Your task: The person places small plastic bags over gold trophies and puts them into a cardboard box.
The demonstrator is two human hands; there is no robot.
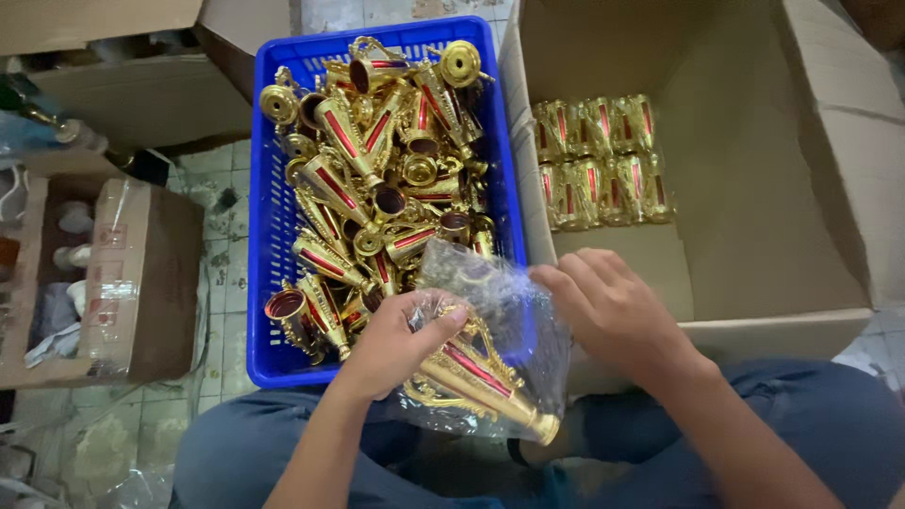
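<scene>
We are putting a gold and red trophy cup (pixel 476 377) into a clear plastic bag (pixel 500 311) over our lap. Our left hand (pixel 401 339) grips the cup; our right hand (pixel 608 306) pinches the bag. Next we likely need to slide it deeper in.

Trophy cups (pixel 377 179): gold, red stripe, dark maroon inside; crate (pixel 269 273) blue, lattice walls; bag (pixel 500 311) clear; carton (pixel 754 236) plain brown; trousers (pixel 830 415) grey-blue
</scene>
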